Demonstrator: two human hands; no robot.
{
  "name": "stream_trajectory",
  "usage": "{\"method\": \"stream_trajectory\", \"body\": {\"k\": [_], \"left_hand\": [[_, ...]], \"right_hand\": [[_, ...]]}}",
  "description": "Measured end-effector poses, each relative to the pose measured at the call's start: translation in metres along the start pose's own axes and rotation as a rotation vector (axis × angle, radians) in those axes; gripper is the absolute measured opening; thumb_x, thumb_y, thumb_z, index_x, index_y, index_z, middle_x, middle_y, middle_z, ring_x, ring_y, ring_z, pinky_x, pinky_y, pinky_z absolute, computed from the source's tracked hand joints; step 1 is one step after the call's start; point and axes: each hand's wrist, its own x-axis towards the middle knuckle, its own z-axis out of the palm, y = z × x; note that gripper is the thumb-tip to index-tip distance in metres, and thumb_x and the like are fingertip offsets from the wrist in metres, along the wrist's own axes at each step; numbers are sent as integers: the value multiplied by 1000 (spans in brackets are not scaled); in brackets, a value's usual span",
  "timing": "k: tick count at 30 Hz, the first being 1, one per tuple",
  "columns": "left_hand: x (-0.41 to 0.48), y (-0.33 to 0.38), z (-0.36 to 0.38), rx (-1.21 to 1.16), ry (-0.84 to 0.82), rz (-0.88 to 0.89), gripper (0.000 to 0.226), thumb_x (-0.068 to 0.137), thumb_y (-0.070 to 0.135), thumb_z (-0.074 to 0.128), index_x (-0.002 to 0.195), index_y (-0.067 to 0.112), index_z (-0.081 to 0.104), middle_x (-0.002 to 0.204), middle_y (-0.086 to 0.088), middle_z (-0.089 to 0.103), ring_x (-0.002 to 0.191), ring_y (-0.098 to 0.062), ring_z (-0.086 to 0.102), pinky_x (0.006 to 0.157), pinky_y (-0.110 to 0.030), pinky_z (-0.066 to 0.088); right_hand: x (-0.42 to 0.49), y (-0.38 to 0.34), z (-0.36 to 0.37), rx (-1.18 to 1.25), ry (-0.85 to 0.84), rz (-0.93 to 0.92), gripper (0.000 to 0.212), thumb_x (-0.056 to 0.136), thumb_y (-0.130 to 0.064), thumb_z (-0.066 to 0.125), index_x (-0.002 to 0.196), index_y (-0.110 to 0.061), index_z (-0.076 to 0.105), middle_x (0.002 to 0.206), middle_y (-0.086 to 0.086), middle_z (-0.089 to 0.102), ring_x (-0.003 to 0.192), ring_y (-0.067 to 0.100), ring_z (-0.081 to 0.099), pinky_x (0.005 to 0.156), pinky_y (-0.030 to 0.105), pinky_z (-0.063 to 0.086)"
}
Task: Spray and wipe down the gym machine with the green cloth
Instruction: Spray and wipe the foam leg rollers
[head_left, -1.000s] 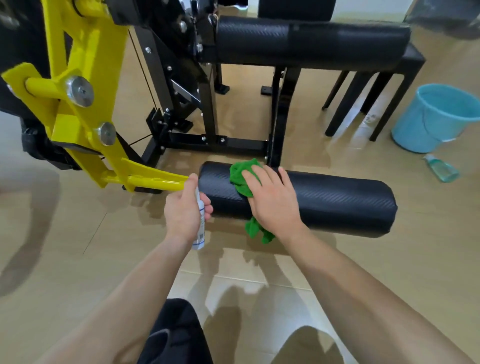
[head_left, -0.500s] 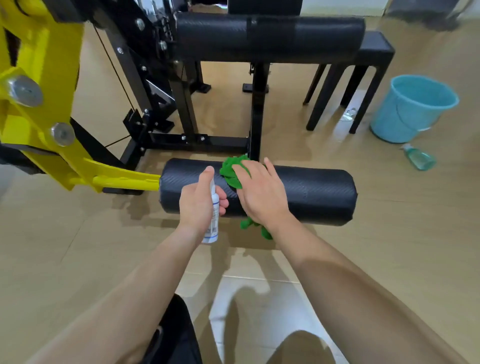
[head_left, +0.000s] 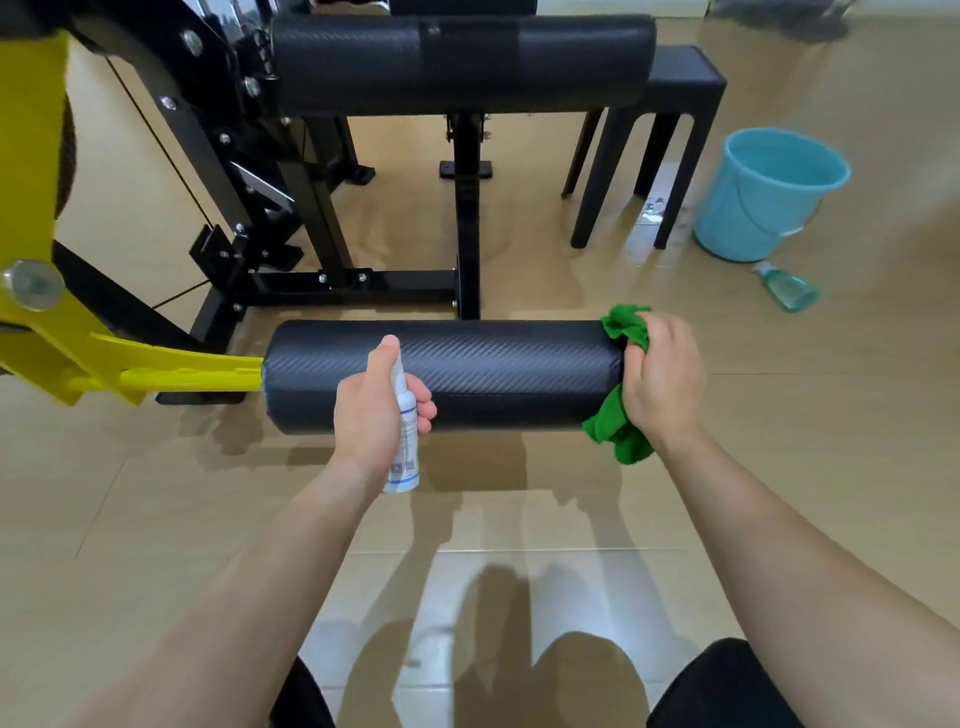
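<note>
Two hands: both bare, both occupied; the forearms enter from 7 o'clock and 5 o'clock of the view.
Left hand (head_left: 371, 415): back of hand up, wrist straight, fingers curled round a slim white plastic spray bottle (head_left: 406, 452); one digit lies on top of the spray head.
Spray bottle: held near upright in front of the pad's near face, left of the pad's middle, base pointing down toward the tan tiled floor (head_left: 218, 519).
Right hand (head_left: 662, 379): back of hand up, fingers bent over the pad's right end, gripping the bunched green cloth (head_left: 613, 431) against it.
Green cloth: at the right end cap of the long black cylindrical padded roller (head_left: 493, 374); one fold shows above the fingers at 12 o'clock of the hand, another hangs below the wrist at 7 o'clock.
Lower roller: horizontal, at view centre, carried at its left end by a yellow steel lever arm (head_left: 171, 371) reaching in from 9 o'clock.
Upper roller (head_left: 462, 57): black, padded, horizontal, at 12 o'clock, on a black steel frame (head_left: 467, 218).
Black stool (head_left: 670, 104): at 1 o'clock, beside the upper roller's right end.
Light blue plastic bucket (head_left: 763, 208): on the floor at 2 o'clock.
Translucent green bottle (head_left: 787, 291): lying on its side just below the bucket.
</note>
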Motion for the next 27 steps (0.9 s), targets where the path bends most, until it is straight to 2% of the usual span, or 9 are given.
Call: {"method": "stream_trajectory", "body": {"k": [5, 8, 11, 14, 19, 22, 25, 27], "left_hand": [[16, 2, -30, -54, 39, -36, 66, 102, 56, 46, 64, 5, 64, 60, -15, 66, 51, -23, 55, 63, -34, 48], [24, 0, -56, -78, 73, -47, 66, 103, 56, 47, 63, 6, 64, 59, -15, 66, 49, -23, 55, 63, -34, 48], [31, -2, -87, -106, 138, -31, 64, 103, 53, 48, 65, 4, 63, 56, -13, 64, 48, -22, 56, 60, -33, 49], [36, -6, -120, -135, 198, -5, 62, 104, 49, 50, 67, 2, 62, 56, -13, 61, 48, -21, 56, 55, -32, 49], [37, -11, -164, -113, 272, 11, 63, 104, 51, 49, 67, 2, 63, 58, -15, 63, 48, -22, 57, 60, -33, 50], [37, -11, -173, -111, 300, 28, 63, 105, 49, 48, 68, 0, 63, 60, -16, 62, 46, -20, 56, 57, -30, 49], [37, -11, -165, -110, 281, 35, 62, 105, 48, 48, 69, -1, 62, 62, -17, 61, 44, -18, 55, 53, -28, 48], [36, -10, -151, -118, 242, 37, 62, 105, 48, 48, 68, 0, 62, 62, -17, 61, 45, -19, 56, 52, -28, 49]], "right_hand": [[-17, -80, 28, -60, -165, -258, 41, 92, -21, 55, 131, -8, 60, 134, 13, 58, 125, 31, 49, 110, 43, 40], [-29, -139, 62, -105, -172, -339, 43, 90, -27, 56, 128, -7, 61, 131, 13, 60, 120, 32, 53, 107, 41, 43], [-40, -182, 90, -137, -92, -411, 41, 87, -27, 61, 121, -5, 64, 121, 15, 64, 109, 33, 58, 101, 43, 48], [-57, -231, 115, -157, -31, -504, 38, 90, -26, 48, 115, -3, 65, 113, 17, 65, 102, 35, 59, 100, 45, 48], [-75, -317, 168, -111, -124, -592, 30, 92, -19, 56, 117, -4, 61, 112, 17, 63, 108, 38, 57, 106, 48, 41], [-74, -332, 178, -99, -152, -673, 25, 89, -16, 63, 111, -4, 64, 103, 15, 64, 101, 37, 59, 103, 47, 44], [-72, -314, 170, -77, -134, -791, 28, 91, -18, 56, 114, -6, 66, 113, 15, 66, 110, 36, 59, 106, 46, 41], [-65, -290, 157, -57, -91, -807, 31, 90, -19, 51, 114, -8, 67, 120, 14, 67, 113, 35, 60, 109, 47, 38]]}}
